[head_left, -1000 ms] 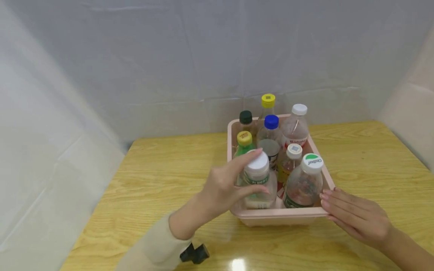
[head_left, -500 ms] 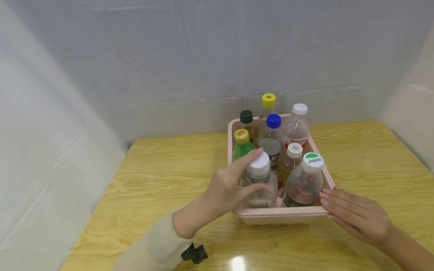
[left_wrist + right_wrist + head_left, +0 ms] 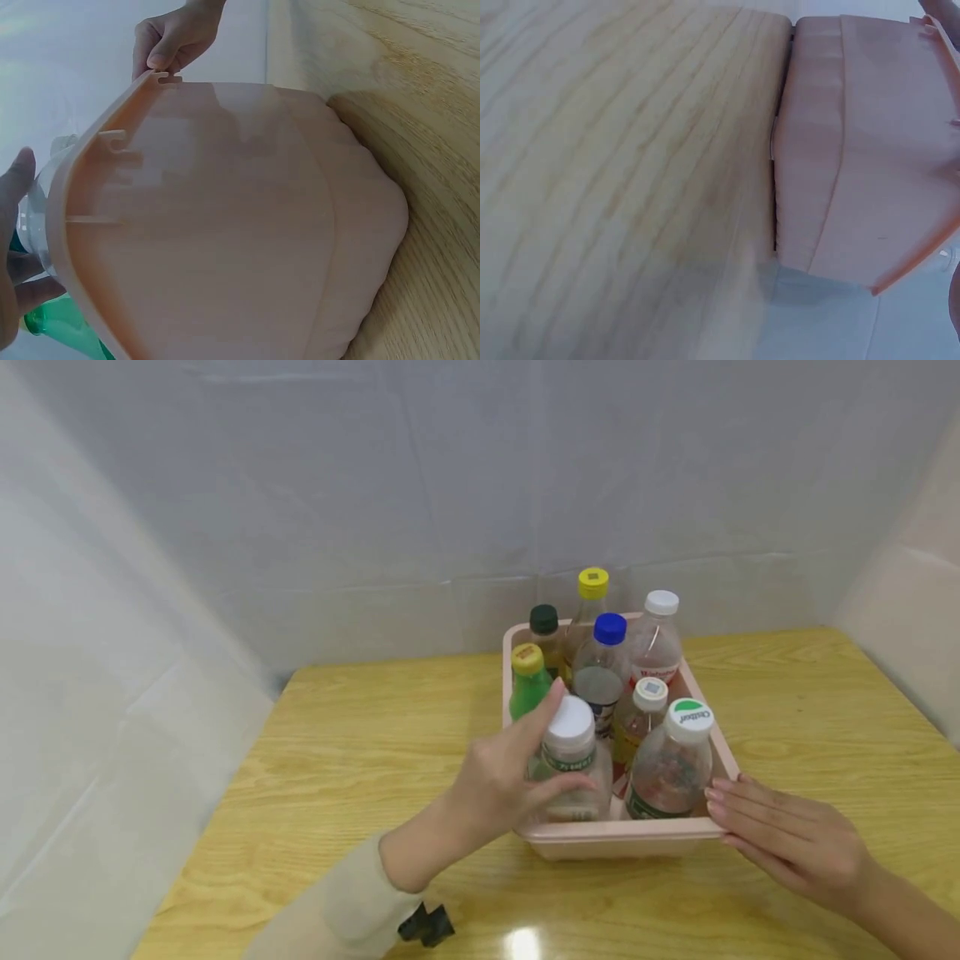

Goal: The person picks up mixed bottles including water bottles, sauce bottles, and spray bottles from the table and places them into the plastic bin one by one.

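A pink plastic basket (image 3: 622, 839) stands on the wooden table, holding several capped bottles. At its near left corner my left hand (image 3: 491, 781) holds a clear bottle with a white cap (image 3: 570, 722), thumb and index finger spread around it; the other fingers are partly hidden. Just behind that hand, a green bottle (image 3: 528, 689) with a yellow cap leans left. My right hand (image 3: 795, 843) grips the rim at the near right corner, and the left wrist view shows its thumb (image 3: 161, 56) against the rim. Beside it is a clear bottle with a white-and-green cap (image 3: 671, 772).
Farther back in the basket are bottles with a blue cap (image 3: 610, 628), a dark cap (image 3: 543, 618), a yellow cap (image 3: 593, 582) and a white cap (image 3: 662, 602). A small white-capped bottle (image 3: 650, 693) stands mid-right. White sheeting (image 3: 412, 510) hangs behind the table (image 3: 360, 735).
The green bottle's yellow cap has shifted left and tilted outward, and the blue-capped bottle has moved slightly right. My left index finger has drawn back a little from the white cap. My right hand stays put.
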The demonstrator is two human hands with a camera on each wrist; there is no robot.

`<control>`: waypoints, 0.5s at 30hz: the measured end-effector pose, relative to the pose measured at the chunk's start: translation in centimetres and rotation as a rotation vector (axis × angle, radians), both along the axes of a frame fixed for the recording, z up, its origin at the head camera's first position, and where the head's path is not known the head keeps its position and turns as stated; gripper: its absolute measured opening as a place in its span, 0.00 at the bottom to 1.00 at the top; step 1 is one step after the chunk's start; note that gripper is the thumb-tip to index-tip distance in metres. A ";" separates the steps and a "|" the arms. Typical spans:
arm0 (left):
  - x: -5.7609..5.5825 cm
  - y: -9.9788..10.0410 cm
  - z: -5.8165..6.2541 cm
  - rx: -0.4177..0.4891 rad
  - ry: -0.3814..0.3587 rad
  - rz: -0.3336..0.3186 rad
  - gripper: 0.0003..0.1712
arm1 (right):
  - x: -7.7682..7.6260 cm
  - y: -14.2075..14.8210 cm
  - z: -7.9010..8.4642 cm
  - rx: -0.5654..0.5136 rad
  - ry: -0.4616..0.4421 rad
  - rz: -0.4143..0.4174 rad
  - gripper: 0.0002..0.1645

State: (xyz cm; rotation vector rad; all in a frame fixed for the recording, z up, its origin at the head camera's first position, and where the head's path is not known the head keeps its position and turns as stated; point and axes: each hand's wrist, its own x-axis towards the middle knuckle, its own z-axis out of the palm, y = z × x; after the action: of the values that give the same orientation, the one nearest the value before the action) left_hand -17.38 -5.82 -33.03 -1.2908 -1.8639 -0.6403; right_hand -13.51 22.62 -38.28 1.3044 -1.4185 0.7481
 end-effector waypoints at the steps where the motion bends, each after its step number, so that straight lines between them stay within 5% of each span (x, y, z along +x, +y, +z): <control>1: 0.0 -0.1 0.0 -0.006 0.006 0.002 0.62 | 0.1 0.1 0.1 0.015 -0.008 -0.002 0.14; 10: -0.1 -1.3 0.9 -0.137 -0.044 -0.004 0.68 | 0.5 1.2 1.8 0.207 -0.078 -0.046 0.16; 15: 0.0 -2.1 1.3 -0.186 0.058 0.081 0.66 | 0.7 1.2 3.1 0.283 -0.122 -0.004 0.17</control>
State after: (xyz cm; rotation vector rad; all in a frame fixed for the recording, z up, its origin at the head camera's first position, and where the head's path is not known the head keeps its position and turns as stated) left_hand -17.38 -7.89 -31.77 -1.3283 -1.9535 -0.3900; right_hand -12.79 23.80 -35.23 1.4912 -1.6705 0.6496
